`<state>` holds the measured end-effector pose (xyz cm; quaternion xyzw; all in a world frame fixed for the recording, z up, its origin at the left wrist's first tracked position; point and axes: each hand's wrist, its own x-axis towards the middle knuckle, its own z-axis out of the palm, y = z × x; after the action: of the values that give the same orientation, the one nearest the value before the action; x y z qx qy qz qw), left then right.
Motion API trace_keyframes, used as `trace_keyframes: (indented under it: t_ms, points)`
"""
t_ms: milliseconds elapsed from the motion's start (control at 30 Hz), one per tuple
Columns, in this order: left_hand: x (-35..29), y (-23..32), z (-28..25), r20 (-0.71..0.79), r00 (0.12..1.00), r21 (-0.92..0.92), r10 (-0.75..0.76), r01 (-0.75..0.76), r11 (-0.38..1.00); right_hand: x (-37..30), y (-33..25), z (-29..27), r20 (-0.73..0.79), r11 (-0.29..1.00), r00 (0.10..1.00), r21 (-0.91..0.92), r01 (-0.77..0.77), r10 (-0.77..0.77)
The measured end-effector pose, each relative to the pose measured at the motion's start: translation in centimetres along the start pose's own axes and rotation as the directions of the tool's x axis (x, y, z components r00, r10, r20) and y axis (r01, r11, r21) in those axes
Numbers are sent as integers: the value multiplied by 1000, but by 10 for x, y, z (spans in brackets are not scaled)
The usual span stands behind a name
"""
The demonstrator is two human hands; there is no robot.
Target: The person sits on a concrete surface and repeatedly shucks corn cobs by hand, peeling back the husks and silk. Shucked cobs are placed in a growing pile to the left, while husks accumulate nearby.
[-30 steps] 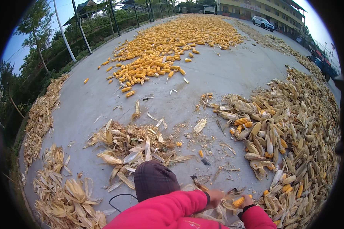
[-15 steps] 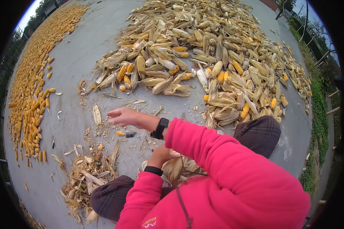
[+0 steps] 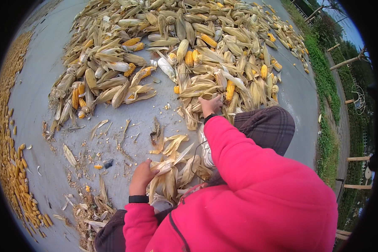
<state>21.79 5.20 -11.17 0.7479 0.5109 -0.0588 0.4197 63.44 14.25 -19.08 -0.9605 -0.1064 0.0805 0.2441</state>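
In the head view, the person's right hand [image 3: 211,105] reaches to the near edge of a big heap of yellow corn ears in dry tan husks [image 3: 126,23]. Its fingers are bent a little and touch the husks; I cannot tell if they grip anything. Just to its right, a long yellow ear of corn with bare kernels [image 3: 230,90] pokes out of the heap. The left hand [image 3: 143,175] is lower down, well apart from the right one. Its fingertips touch some loose, papery tan husks [image 3: 170,178] by a white shoe [image 3: 206,153], but I cannot tell if it pinches them. Far to the left, many peeled yellow corn cobs [image 3: 19,185] lie on the gray hard ground [image 3: 42,101].
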Motion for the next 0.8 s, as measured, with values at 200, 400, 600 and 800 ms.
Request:
trace_keyframes:
  t_ms: [200, 400, 600, 800]
  points:
    - [20, 7, 5, 31, 999, 39, 34, -35, 999, 46, 16, 26, 351, 881, 870, 197, -429, 345]
    - [42, 29, 3, -24, 999, -59, 49, -50, 997, 14, 37, 22, 742, 424, 667, 626, -655, -65]
    - [91, 53, 3, -192, 967, -644, -165, 2, 765, -86, -11, 14, 871, 127, 451, 478, -869, -196]
    - [98, 67, -18, 78, 996, -989, -51, 84, 120, -164, -58, -61, 902, 681, 223, 427, -595, -370]
